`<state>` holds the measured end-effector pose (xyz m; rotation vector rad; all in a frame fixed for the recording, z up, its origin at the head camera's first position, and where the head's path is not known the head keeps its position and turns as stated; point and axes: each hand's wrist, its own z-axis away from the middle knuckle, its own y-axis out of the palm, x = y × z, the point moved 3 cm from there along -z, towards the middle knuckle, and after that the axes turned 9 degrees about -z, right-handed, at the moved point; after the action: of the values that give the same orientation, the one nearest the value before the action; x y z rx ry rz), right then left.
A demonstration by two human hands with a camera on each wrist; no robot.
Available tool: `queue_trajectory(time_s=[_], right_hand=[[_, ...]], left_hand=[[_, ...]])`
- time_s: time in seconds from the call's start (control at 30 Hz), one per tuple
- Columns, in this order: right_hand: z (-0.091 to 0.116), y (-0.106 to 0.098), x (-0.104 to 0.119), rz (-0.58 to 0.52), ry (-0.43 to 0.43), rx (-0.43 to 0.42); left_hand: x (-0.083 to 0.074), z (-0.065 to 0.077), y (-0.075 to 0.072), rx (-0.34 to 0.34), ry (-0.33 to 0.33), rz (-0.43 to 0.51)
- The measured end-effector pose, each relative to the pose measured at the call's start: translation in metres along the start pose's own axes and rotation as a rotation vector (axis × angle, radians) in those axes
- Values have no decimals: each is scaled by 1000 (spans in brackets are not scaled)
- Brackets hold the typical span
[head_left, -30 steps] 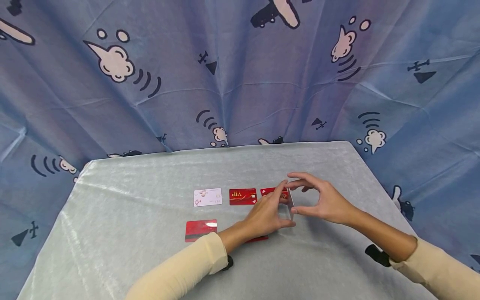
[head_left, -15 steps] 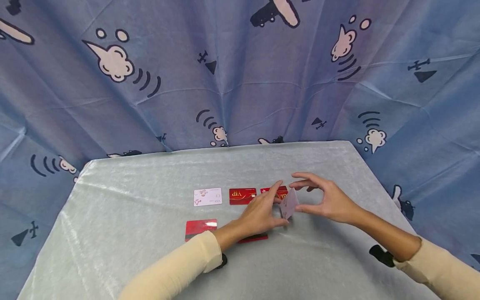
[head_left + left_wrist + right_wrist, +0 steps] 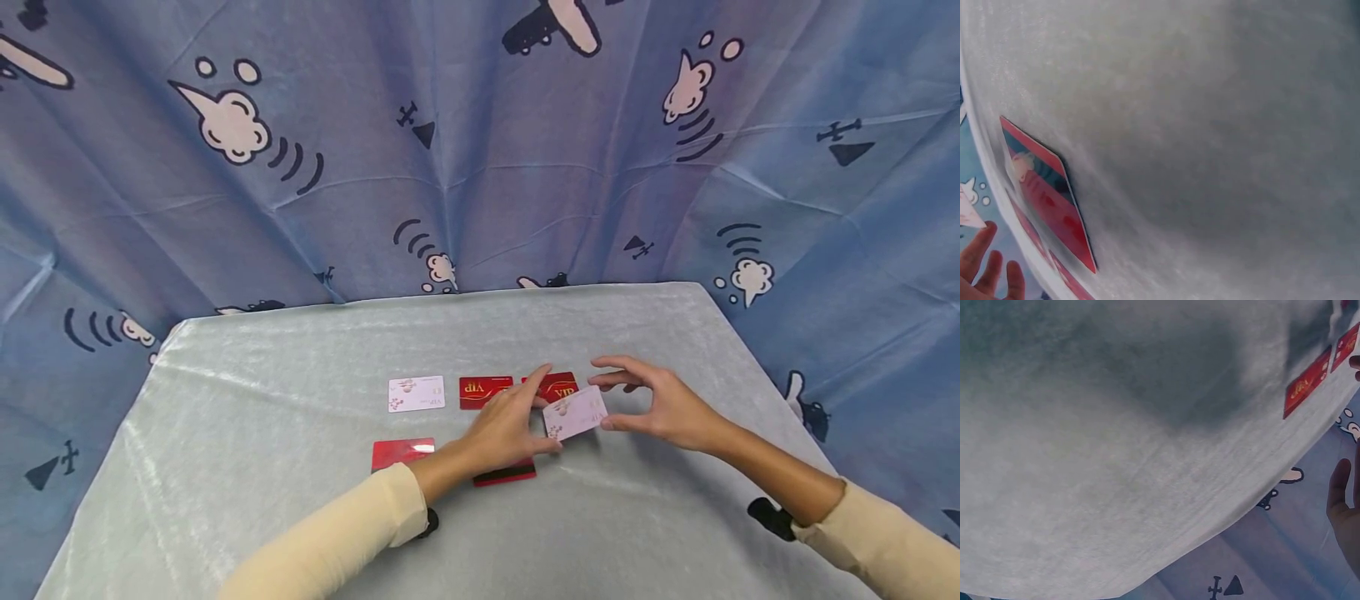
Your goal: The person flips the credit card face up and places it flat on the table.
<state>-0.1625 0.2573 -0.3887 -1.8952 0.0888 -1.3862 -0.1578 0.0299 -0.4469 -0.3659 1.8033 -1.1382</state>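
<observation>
A pale pink VIP card (image 3: 577,413) is tilted above the table between both hands, its printed face toward the head camera. My left hand (image 3: 510,425) holds its left end, thumb at the lower corner and a finger at the upper one. At the opposite end, my right hand (image 3: 667,408) pinches the card between thumb and fingertips. Part of the card (image 3: 967,214) appears at the edge of the left wrist view, near the fingers. Just behind it lies a red VIP card (image 3: 558,385), partly covered by the left hand and the pink card.
Another red VIP card (image 3: 483,392) and a second pale pink card (image 3: 416,393) lie leftward in the back row. Nearer the front are two red cards with dark stripes, one (image 3: 402,452) left of the other (image 3: 506,477), both partly behind the left arm. A patterned blue curtain (image 3: 480,167) hangs behind the table (image 3: 300,358).
The pale pink card has turned from edge-on to face the head camera. My left hand has shifted left and the right hand slightly right; more of the red card behind shows.
</observation>
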Motion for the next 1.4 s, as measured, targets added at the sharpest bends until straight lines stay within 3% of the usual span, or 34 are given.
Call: queue_trajectory(time_s=[0.17, 0.4, 0.93, 1.13, 1.4], right_hand=[[3, 3, -9, 0, -23, 12], [7, 9, -20, 20, 29, 46], [8, 18, -30, 24, 61, 75], [11, 23, -36, 20, 41, 82], [14, 32, -45, 7, 76, 91]], left_hand=[[3, 2, -1, -9, 25, -23], [3, 5, -2, -21, 33, -46], [4, 8, -2, -33, 39, -68], [4, 9, 3, -40, 52, -123], [3, 10, 8, 0, 63, -190]])
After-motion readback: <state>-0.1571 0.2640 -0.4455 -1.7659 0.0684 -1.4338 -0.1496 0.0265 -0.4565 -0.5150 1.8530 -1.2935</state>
